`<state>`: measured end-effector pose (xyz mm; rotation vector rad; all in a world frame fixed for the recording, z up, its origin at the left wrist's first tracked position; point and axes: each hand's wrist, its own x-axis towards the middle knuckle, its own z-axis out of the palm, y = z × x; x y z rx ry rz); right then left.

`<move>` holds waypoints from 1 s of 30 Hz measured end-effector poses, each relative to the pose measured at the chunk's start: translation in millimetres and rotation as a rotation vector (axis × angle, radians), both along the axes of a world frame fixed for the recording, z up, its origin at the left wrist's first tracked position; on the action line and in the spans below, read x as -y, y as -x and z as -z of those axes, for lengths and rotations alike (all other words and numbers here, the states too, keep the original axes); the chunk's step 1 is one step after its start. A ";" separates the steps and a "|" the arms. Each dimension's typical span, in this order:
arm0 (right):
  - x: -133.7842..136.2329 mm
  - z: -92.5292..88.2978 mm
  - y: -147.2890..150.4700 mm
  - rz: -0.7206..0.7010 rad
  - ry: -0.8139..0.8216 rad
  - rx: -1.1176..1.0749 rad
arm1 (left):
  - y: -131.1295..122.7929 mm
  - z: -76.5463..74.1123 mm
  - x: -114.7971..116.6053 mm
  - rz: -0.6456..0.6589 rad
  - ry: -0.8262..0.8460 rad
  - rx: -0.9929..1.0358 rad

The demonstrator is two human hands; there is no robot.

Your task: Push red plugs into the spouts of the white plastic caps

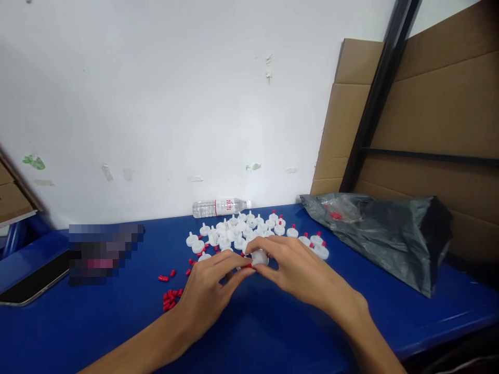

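Observation:
In the head view, my left hand (210, 283) pinches a small red tip cap (248, 266) between thumb and forefinger. My right hand (294, 265) grips a translucent white nozzle lid (259, 257), turned on its side toward the left hand. Cap and lid meet between my fingertips; fingers hide how far one sits on the other. Behind the hands lies a cluster of bare white nozzle lids (225, 242). To the right stand several lids with red tips (292, 231). Loose red caps (170, 300) form a pile left of my left hand, with more scattered nearby.
A clear water bottle (205, 209) lies along the wall. A dark plastic bag (385, 234), with a clear bag of red pieces (337, 210) on it, covers the right of the blue table (268, 337). At left lie a phone (37, 280) and a blurred-out item (101, 254).

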<state>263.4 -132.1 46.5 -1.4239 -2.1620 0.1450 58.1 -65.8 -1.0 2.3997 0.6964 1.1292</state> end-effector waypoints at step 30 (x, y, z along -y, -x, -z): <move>2.2 1.3 0.5 -0.174 -0.162 -0.105 | -0.2 -20.0 3.0 0.389 0.828 0.129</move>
